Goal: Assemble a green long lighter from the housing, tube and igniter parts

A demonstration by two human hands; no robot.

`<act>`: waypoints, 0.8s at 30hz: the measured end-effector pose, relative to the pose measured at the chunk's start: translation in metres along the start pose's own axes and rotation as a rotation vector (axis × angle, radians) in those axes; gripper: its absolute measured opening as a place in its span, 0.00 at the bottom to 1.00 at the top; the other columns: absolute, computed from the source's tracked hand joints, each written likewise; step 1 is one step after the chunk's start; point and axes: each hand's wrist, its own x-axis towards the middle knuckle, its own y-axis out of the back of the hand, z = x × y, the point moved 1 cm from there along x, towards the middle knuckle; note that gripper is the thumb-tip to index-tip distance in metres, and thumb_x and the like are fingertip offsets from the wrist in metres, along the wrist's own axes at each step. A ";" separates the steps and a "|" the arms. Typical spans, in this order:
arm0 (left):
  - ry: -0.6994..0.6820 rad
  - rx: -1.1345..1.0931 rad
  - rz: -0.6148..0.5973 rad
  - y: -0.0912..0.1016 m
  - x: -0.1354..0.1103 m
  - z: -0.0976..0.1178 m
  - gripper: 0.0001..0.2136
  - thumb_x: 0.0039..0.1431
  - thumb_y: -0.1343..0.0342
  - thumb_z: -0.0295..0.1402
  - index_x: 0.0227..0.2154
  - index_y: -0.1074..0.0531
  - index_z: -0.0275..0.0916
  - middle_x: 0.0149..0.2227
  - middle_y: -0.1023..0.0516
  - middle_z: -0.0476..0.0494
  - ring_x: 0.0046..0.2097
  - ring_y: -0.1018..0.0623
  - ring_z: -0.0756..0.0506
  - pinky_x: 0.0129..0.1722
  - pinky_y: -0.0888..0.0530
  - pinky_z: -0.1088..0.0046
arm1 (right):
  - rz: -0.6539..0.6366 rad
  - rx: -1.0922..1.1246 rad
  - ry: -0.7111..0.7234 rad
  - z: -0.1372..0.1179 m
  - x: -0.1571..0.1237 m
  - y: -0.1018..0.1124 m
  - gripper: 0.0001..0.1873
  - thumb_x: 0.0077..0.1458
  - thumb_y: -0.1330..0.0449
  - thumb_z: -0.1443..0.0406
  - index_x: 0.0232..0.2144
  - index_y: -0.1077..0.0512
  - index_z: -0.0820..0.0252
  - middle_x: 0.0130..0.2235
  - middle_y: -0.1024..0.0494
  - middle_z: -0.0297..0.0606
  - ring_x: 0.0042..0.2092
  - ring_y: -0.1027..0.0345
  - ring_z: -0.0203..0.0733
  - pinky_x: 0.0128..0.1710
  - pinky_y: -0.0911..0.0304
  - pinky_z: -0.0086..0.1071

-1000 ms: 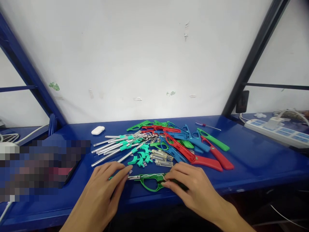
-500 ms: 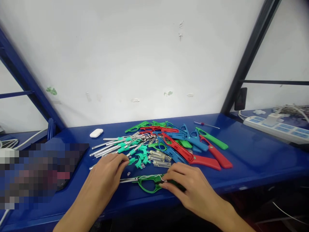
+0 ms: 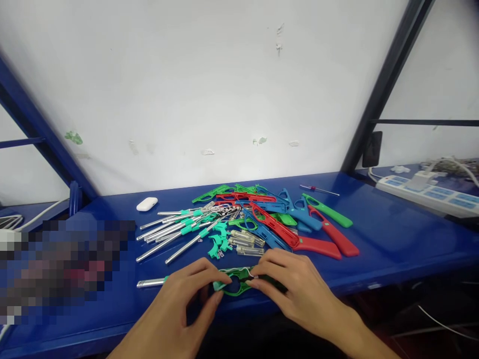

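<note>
A green lighter casing half point(image 3: 236, 292) lies near the table's front edge, with a metal lighter tube point(image 3: 151, 282) stretching out to its left and a white wire along its top. My right hand point(image 3: 295, 279) is closed on the right part of this casing, thumb and fingertips pinching near the wire's end. Between the thumb and fingers of my left hand point(image 3: 190, 294) is a small teal trigger point(image 3: 218, 286), held at the casing's finger loop. Just beyond the hands lie more teal triggers point(image 3: 220, 242) and clear fuel tanks point(image 3: 250, 250).
Several metal tubes with wires point(image 3: 187, 247) are piled at the back left. Red, blue and green casings point(image 3: 318, 247) are heaped to the right, a screwdriver point(image 3: 320, 190) behind them. A white earbud case point(image 3: 147, 204) sits at the back left, a power strip point(image 3: 430, 194) far right.
My left hand has moved from the pile of teal triggers right and toward me to the green casing, carrying one trigger. My right hand stays on the casing.
</note>
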 end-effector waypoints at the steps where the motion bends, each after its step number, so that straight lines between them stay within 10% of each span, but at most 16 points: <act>1: 0.009 0.013 -0.014 -0.002 0.000 -0.001 0.10 0.74 0.45 0.37 0.50 0.19 0.50 0.42 0.17 0.49 0.35 0.17 0.48 0.35 0.19 0.76 | 0.002 -0.003 0.004 0.000 0.000 0.000 0.12 0.75 0.41 0.57 0.43 0.19 0.53 0.39 0.17 0.35 0.39 0.23 0.40 0.37 0.35 0.32; 11: -0.267 0.291 0.229 -0.002 0.003 -0.006 0.08 0.80 0.49 0.38 0.48 0.24 0.50 0.39 0.14 0.58 0.37 0.14 0.51 0.38 0.22 0.80 | -0.005 -0.019 0.015 0.001 -0.001 0.000 0.11 0.75 0.40 0.57 0.44 0.19 0.52 0.39 0.17 0.34 0.39 0.24 0.40 0.37 0.36 0.32; 24: -0.341 0.640 0.162 -0.005 -0.002 -0.007 0.17 0.71 0.55 0.20 0.46 0.24 0.47 0.38 0.20 0.48 0.38 0.22 0.42 0.26 0.25 0.72 | 0.001 -0.008 0.048 0.000 -0.002 0.001 0.12 0.75 0.41 0.60 0.46 0.17 0.53 0.41 0.17 0.36 0.40 0.24 0.41 0.39 0.33 0.33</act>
